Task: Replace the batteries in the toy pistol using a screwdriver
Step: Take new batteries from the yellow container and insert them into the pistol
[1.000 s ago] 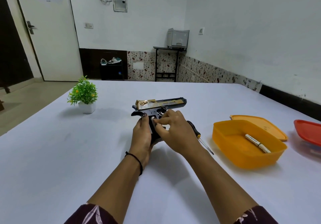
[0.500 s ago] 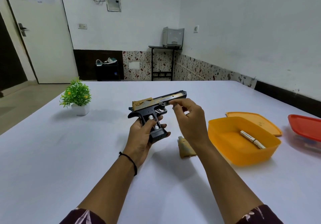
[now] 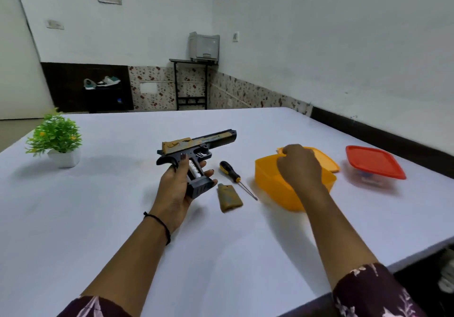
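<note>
Left hand (image 3: 173,189): wrapped around the grip of the toy pistol (image 3: 196,144), thumb near the back of the frame and fingertips showing past the far side. It holds the pistol up off the desk (image 3: 98,218).
Right hand (image 3: 299,166): curled, back toward the camera, over the open orange box (image 3: 270,181). Whether it has hold of anything I cannot tell (the fingers are turned away).
Toy pistol: in the left hand, barrel pointing away and to the right. The side of the grip is open, with a silver battery (image 3: 194,169) showing in the slot.
Cover (image 3: 229,196): a brownish panel, flat on the desk just beside the pistol's butt.
Screwdriver (image 3: 229,170): black-and-yellow handle, on the desk between pistol and box, untouched.
Lid (image 3: 329,161): behind the orange box, touching it.
Further out: a red-lidded box (image 3: 373,161) to the right and a small potted plant (image 3: 55,136) well to the left.
Handling: probably light, stiff, hollow plastic with a smooth finish. It is best held by the grip around the open slot, open side up, so the battery cannot drop out. The battery looks small, slick and likely to roll, so pinch it by its sides.
</note>
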